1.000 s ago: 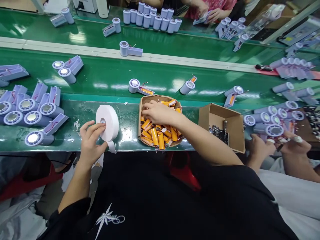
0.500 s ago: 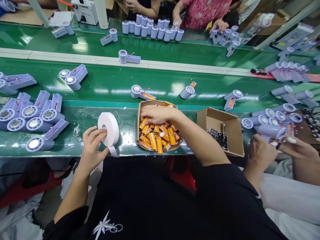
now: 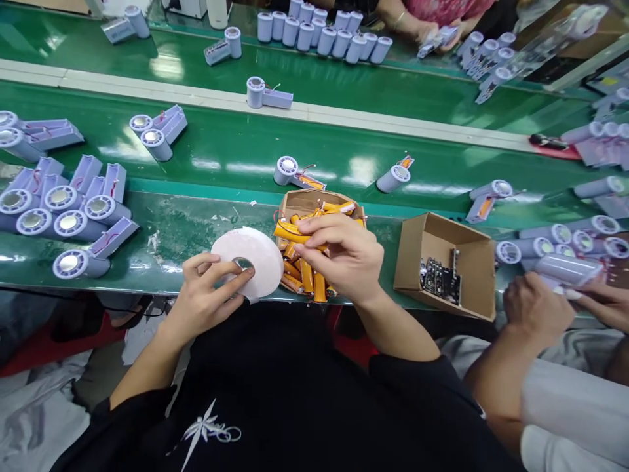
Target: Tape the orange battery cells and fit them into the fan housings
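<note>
My left hand (image 3: 211, 292) grips a roll of white tape (image 3: 263, 259) at its core, and the roll's flat side is turned up toward me. In my right hand (image 3: 346, 252) is an orange battery (image 3: 289, 231), pinched between thumb and fingers, with a thin dark wire along it. That hand is raised over a cardboard box (image 3: 289, 200) of many orange batteries (image 3: 307, 275), hiding part of them. The tape roll overlaps the box's left side from my viewpoint.
A second cardboard box (image 3: 410, 259) holds small circuit boards (image 3: 442, 275). Lilac fan housings (image 3: 71, 223) crowd the left bench, and others lie on the green belt (image 3: 221, 151). At right, a co-worker's hands (image 3: 538, 305) handle a housing. More people work across the belt.
My right hand has come up out of the battery box with an orange battery. My left hand has moved right and tipped the tape roll flatter. The camera view has shifted.
</note>
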### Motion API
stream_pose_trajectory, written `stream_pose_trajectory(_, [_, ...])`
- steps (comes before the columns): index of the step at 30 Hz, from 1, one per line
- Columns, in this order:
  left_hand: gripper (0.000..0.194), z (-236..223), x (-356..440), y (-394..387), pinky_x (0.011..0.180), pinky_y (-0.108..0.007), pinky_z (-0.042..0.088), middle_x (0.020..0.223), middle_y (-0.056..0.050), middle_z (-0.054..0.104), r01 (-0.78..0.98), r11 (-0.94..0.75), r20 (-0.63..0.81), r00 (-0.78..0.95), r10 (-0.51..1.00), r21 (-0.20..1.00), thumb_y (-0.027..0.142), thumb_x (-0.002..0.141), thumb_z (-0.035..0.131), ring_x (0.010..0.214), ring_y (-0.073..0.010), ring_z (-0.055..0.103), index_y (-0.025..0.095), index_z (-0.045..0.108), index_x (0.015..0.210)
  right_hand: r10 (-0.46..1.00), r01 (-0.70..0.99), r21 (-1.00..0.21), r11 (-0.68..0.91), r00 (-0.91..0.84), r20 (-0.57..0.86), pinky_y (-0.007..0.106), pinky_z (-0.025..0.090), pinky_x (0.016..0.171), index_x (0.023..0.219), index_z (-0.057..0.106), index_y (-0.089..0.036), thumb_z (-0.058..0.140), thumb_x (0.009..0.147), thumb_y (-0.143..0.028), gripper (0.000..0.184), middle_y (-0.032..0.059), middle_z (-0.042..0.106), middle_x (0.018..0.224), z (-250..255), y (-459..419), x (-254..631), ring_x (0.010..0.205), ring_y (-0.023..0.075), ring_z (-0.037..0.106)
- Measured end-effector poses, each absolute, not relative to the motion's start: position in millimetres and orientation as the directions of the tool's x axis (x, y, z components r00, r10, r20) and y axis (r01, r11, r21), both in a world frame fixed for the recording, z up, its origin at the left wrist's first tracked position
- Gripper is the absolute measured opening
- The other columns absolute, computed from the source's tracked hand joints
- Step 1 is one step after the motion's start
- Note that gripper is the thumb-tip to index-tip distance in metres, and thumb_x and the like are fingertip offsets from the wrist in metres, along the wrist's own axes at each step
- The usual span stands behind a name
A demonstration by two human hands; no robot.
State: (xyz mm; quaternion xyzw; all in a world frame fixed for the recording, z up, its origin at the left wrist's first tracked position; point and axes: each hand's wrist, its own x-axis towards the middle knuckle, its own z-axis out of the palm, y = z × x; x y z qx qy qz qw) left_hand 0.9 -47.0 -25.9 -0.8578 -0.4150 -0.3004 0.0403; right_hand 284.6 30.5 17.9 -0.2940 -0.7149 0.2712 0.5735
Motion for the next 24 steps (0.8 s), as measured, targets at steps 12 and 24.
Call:
stream_pose_trajectory(12, [0.057,-11,3,-37,0.114,-0.045,0.058,0.120,-0.001,0.083,0.646,-0.761,0.444,0.665,0.600,0.061,0.010,0.093,0.079,0.123,-0.0266,0.068,0.036,0.073,0.143,0.754,0.149,-0.747,0.648,-0.269,0.600,0.048,0.071,0.102,0.087,0.083,-0.029,0.078,0.096,-0.024,0.011,0.0031,0.086,0.106,9,32,291,0.107,0.0246,0.083])
stream_pose_trajectory(24, [0.062,20,-11,-19,0.133,-0.053,0.050,0.135,0.003,0.079,0.596,-0.797,0.289,0.750,0.595,0.097,0.007,0.098,0.071,0.134,-0.0237,0.070,0.041,0.068,0.150,0.847,0.099,-0.961,0.258,-0.502,0.176,0.043,0.067,0.109,0.136,0.078,-0.025,0.086,0.091,-0.037,0.047,0.0061,0.081,0.136,23,37,313,0.124,0.0258,0.078])
